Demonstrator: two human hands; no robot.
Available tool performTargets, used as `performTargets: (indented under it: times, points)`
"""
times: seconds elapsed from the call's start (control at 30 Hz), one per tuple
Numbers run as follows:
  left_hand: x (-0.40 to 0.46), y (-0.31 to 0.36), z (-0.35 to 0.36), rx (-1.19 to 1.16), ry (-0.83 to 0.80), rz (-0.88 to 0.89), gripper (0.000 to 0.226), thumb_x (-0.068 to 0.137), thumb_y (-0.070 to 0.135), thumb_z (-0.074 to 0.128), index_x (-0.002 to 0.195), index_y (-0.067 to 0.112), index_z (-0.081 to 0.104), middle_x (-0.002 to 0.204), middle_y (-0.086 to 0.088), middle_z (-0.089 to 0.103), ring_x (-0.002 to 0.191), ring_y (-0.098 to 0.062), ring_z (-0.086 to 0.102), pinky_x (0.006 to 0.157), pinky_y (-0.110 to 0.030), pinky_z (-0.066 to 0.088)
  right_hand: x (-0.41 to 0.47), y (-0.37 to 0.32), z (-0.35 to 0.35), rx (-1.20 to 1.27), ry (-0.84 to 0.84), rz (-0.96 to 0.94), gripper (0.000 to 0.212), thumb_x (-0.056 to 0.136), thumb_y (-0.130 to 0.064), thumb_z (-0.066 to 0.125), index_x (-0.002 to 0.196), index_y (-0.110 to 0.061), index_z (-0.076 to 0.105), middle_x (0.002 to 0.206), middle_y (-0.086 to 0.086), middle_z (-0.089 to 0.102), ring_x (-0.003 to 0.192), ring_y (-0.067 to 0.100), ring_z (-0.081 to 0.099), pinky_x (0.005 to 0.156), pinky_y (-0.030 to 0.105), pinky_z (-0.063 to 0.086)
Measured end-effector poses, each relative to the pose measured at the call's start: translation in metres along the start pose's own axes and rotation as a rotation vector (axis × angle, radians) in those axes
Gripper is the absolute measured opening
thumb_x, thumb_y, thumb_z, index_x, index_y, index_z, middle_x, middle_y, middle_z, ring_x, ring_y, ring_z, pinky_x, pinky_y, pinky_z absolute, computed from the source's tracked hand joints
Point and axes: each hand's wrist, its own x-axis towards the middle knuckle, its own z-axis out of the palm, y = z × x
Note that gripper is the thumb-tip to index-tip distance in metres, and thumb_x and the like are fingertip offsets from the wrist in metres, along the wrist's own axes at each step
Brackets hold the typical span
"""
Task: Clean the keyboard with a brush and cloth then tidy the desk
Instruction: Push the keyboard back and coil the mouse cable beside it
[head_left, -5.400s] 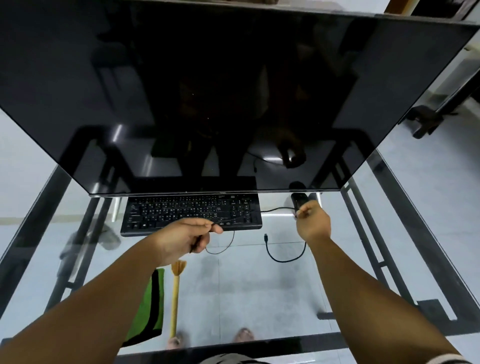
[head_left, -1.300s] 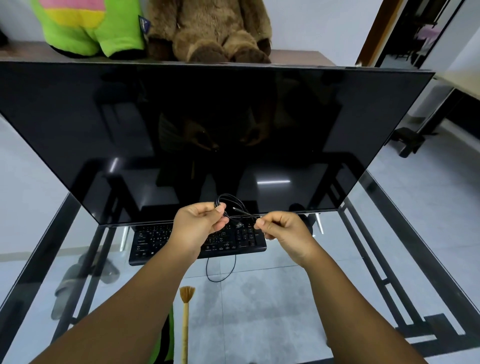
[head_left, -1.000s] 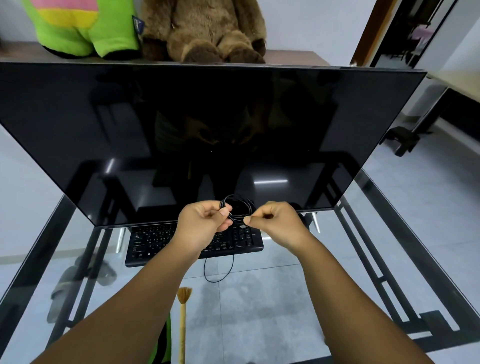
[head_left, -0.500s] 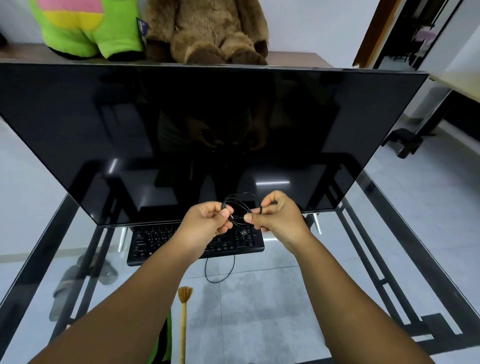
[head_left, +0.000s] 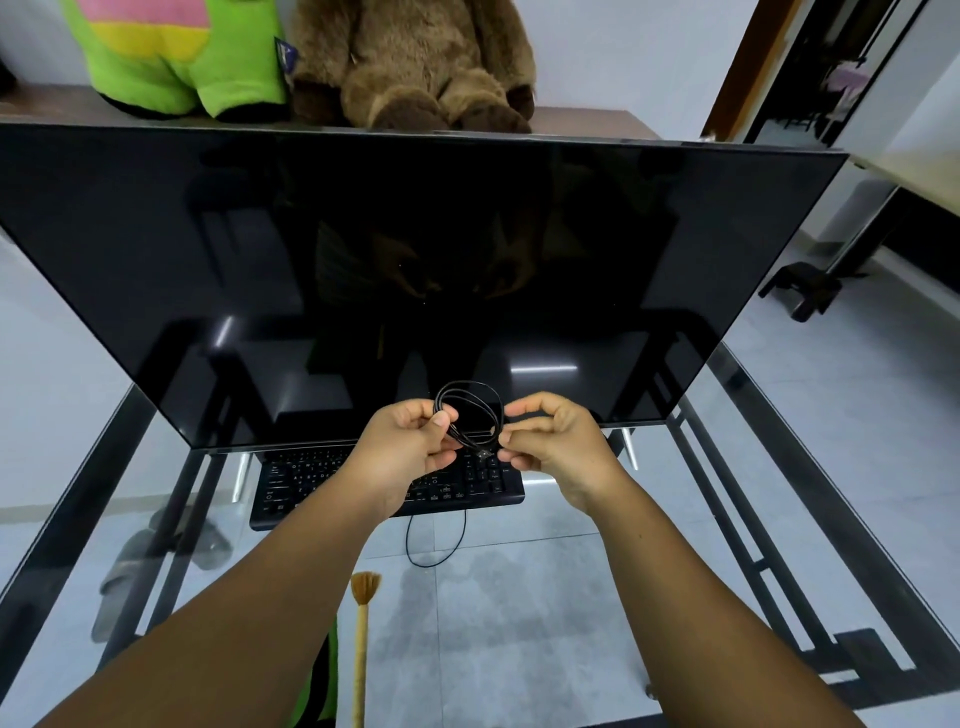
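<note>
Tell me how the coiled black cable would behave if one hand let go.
The thin black cable is probably floppy and light: both hands pinch it with fingers only. Held in loops between the left hand and right hand, it would likely spring open.

monitor: glossy black screen, mirror-like | tabletop: clear smooth glass on dark frame bars | keyboard: matt black plastic | cable: thin smooth black sheath | brush: pale wooden handle, tan bristles | teddy bear: shaggy brown plush; green toy: soft fleece
</note>
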Motion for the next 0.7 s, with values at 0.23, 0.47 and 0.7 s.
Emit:
performTargets:
  times: [0.23, 0.47, 0.7]
  points:
    - [-0.0009, 0.0002, 0.0015, -0.055, -0.027, -0.006, 0.014, 0.098, 0.009, 0.051, 0.103, 0.004, 0.064, 0.109, -0.021, 0.067, 0.099, -0.031, 0.069, 0.079, -0.031, 0.058, -0.0012, -0.0001, 0.0003, 0.044, -0.004, -0.032, 0.01, 0.089, 0.0, 0.064, 0.083, -0.007, 0.065, 0.069, 0.003, 0.069, 0.068, 0.023, 0.072, 0.06, 0.026, 0.056]
    - [-0.0036, 0.0047, 0.0019, 0.017, -0.063, 0.024, 0.015, 0.099, 0.013, 0.051, 0.102, 0.012, 0.066, 0.096, -0.007, 0.074, 0.08, -0.013, 0.067, 0.076, -0.028, 0.054, -0.0024, -0.0014, -0.001, 0.114, -0.036, -0.084, 0.032, 0.085, 0.01, 0.064, 0.11, -0.009, 0.057, 0.079, 0.006, 0.073, 0.066, 0.023, 0.069, 0.06, 0.027, 0.055]
    - [-0.0053, 0.0061, 0.0007, 0.023, -0.088, 0.037, 0.018, 0.098, 0.011, 0.053, 0.108, 0.016, 0.068, 0.099, -0.005, 0.075, 0.087, -0.012, 0.066, 0.071, -0.025, 0.045, -0.005, -0.0011, -0.0024, 0.076, -0.095, -0.068, 0.037, 0.083, 0.01, 0.066, 0.112, -0.012, 0.063, 0.075, 0.009, 0.071, 0.068, 0.024, 0.069, 0.06, 0.026, 0.054]
